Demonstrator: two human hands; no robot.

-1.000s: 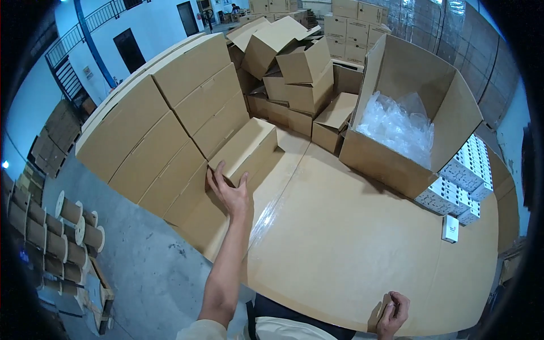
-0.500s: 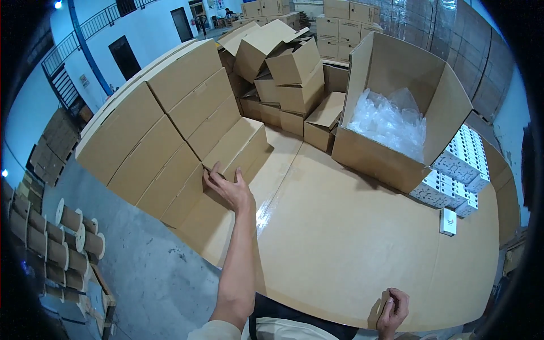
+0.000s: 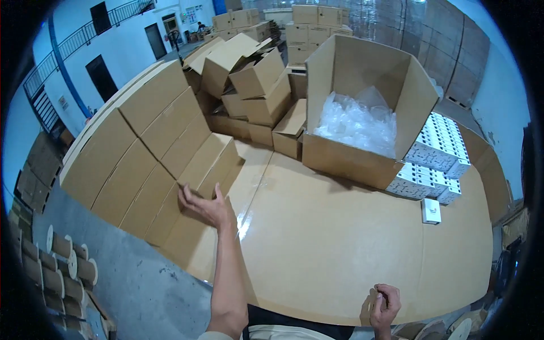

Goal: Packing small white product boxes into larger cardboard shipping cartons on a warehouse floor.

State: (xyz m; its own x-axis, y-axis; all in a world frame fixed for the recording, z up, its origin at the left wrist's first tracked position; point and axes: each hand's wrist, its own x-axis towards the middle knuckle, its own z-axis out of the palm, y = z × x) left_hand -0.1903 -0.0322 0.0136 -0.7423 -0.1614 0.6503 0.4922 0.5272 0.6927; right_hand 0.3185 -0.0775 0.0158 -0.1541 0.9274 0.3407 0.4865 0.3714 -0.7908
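The left grip (image 3: 207, 208) is spread wide at the near end of the low carton (image 3: 207, 161), beyond its fingers; a firm hold cannot be told. The right grip (image 3: 386, 305) curls loosely near the surface's (image 3: 334, 249) edge, contents unclear.

Exposure: medium-bright; table (image 3: 334, 249) evenly lit, warm tan. Colour cast: cool blue on the walls (image 3: 501, 102) and floor (image 3: 153, 277). Glare: white streak on the tabletop near the left forearm (image 3: 228, 283); glints on the plastic bags (image 3: 357, 124). Shadows: soft, right of that forearm, left of the right hand (image 3: 386, 306), beneath the large box (image 3: 351, 164). Distortion: fisheye, table edges bowed, corners black. Focus: table clear; distant stacked boxes (image 3: 317, 34) soft.
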